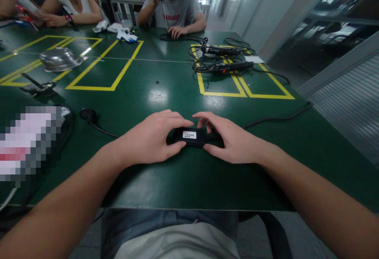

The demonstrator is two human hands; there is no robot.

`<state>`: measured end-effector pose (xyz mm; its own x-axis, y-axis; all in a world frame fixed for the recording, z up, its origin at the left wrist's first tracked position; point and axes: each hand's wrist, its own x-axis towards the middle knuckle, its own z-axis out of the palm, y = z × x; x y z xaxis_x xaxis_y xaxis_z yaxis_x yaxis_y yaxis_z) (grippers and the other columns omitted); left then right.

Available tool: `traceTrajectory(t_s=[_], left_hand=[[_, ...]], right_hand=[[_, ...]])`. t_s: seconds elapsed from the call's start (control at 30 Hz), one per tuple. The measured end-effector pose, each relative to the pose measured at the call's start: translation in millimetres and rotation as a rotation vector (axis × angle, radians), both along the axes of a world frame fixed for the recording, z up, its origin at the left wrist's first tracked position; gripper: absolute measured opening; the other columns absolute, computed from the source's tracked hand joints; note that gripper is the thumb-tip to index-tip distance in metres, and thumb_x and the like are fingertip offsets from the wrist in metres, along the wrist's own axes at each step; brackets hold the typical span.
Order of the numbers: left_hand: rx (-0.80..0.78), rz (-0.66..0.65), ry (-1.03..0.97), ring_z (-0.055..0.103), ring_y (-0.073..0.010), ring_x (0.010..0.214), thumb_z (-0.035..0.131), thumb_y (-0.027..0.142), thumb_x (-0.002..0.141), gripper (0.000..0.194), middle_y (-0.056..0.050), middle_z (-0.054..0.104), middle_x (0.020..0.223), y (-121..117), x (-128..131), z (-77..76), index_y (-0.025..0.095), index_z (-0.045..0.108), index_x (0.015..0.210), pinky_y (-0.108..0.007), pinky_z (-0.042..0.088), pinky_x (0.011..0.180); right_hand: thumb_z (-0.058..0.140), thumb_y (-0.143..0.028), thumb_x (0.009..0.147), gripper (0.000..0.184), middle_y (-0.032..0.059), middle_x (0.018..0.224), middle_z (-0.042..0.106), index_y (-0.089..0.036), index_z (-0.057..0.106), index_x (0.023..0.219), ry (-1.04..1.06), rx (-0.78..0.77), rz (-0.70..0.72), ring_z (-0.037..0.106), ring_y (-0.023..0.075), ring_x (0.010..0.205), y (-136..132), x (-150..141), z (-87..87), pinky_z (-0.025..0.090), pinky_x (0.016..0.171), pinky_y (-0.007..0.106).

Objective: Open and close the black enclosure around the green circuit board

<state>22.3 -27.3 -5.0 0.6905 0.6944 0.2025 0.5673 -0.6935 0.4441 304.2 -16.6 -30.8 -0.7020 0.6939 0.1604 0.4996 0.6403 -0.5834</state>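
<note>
A small black power adapter point(194, 142), flat and rectangular with a white printed label, lies on the green table in front of me. My left hand point(156, 136) grips its left end between thumb and fingers. At the right end, my right hand point(231, 136) has its thumb against the lower corner and curled fingers at the upper edge; the index finger is raised off it. A black cord point(260, 121) runs off to the right behind my right hand. Left of my left hand lies a black plug point(88, 115) on a cord that passes behind the wrist.
Two black corded hand tools point(233, 67) lie in the yellow-taped area at the back right. A metal bowl point(60, 59) and a dark clamp-like item point(38, 87) stand at left, near a blurred-out box point(17, 144). Across the table, a person point(177, 14) touches a black object.
</note>
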Motion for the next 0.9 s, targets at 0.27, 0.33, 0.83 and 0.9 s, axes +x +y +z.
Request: traceTrajectory(t_s=[0.27,0.33,0.83,0.9], left_hand=[[-0.045,-0.009,0.061,0.076,-0.0251,0.112,0.072,0.025,0.1,0.034,-0.009,0.081,0.123,-0.1,1.1,-3.7,0.019,0.078,0.133,-0.039,0.059,0.104],[-0.049,-0.009,0.069,0.076,-0.0251,0.112,0.071,0.025,0.101,0.033,-0.009,0.081,0.123,0.1,1.0,-4.1,0.02,0.078,0.133,-0.038,0.058,0.104],[-0.066,0.026,0.148,0.076,-0.0249,0.104,0.078,0.03,0.101,0.032,-0.006,0.083,0.114,0.7,2.1,-2.6,0.022,0.079,0.132,-0.037,0.057,0.096],[-0.065,0.024,0.154,0.075,-0.0247,0.103,0.079,0.031,0.101,0.033,-0.006,0.082,0.113,1.0,2.4,-2.1,0.023,0.079,0.133,-0.037,0.056,0.095]], right_hand=[[0.081,-0.031,0.092,0.037,0.0089,0.114,0.075,-0.022,0.067,0.125,0.011,0.032,0.033,0.069,0.0242,0.093,-0.7,-6.8,-1.5,0.057,0.081,0.038],[0.08,-0.03,0.094,0.032,0.0076,0.11,0.075,-0.021,0.068,0.122,0.013,0.036,0.015,0.068,0.0227,0.09,-0.4,-8.6,-3.1,0.056,0.08,0.037],[0.081,-0.028,0.095,0.025,0.0064,0.105,0.075,-0.021,0.071,0.116,0.004,0.038,-0.008,0.069,0.0225,0.088,-0.4,-10.2,-1.8,0.054,0.079,0.035],[0.082,-0.028,0.094,0.026,0.0065,0.106,0.076,-0.022,0.07,0.117,-0.005,0.04,-0.007,0.069,0.0226,0.089,-0.2,-9.8,-2.2,0.055,0.079,0.036]])
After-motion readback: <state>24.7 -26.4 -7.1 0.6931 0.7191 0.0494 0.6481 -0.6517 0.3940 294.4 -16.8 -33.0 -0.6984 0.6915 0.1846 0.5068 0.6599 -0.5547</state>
